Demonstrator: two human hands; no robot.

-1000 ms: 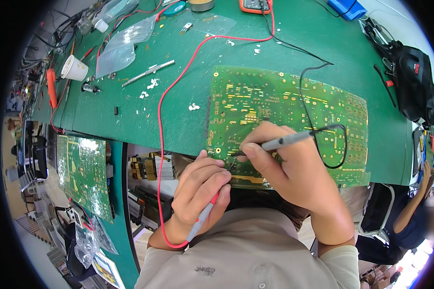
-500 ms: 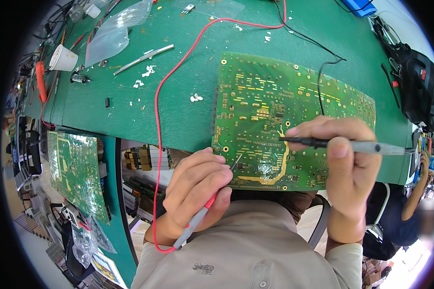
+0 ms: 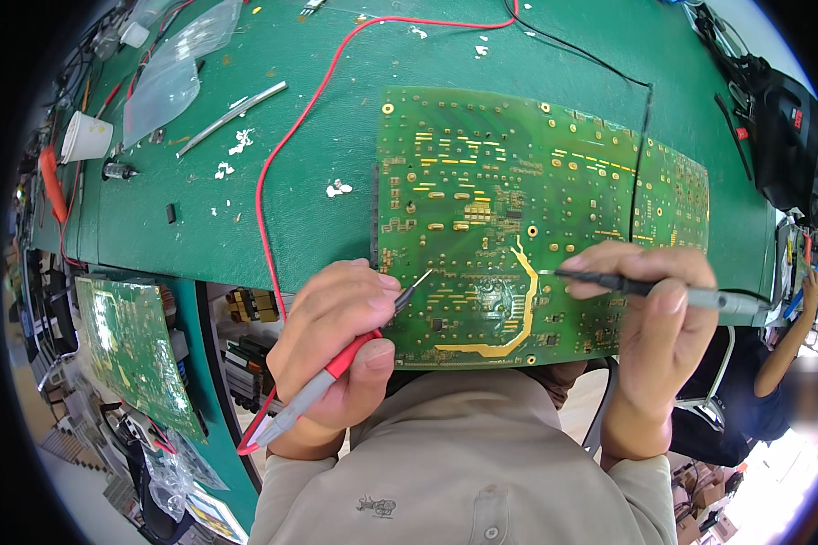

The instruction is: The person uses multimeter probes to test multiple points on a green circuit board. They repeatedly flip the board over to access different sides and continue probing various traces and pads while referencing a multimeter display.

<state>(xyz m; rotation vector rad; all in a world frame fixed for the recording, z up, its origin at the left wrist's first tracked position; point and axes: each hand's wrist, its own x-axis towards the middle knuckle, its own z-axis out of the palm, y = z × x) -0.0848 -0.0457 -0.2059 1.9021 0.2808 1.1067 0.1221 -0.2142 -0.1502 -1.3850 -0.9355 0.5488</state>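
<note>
A large green circuit board (image 3: 463, 195) lies on the green table, its near edge close to my body. My left hand (image 3: 336, 341) pinches a red-and-grey test probe (image 3: 341, 359), whose bare metal tip points at the board's left-middle part. My right hand (image 3: 659, 313) grips a black-and-grey test probe (image 3: 613, 280), its tip close beside a thick gold trace on the board. Whether either tip touches the board I cannot tell. A red lead (image 3: 262, 195) loops across the table from the left probe, and a black lead (image 3: 643, 145) crosses the board's right part.
Left on the table lie a metal pen-like tool (image 3: 232, 118), a clear plastic bag (image 3: 162, 95), a white cup (image 3: 87, 138) and white scraps (image 3: 338, 189). A second circuit board (image 3: 141, 354) sits lower left. At right are a black bag (image 3: 784, 136) and another person (image 3: 773, 391).
My left hand and its probe have shifted left, the tip moving with them. The right probe's tip has moved slightly right, off the trace's bend. The whole view has shifted a little.
</note>
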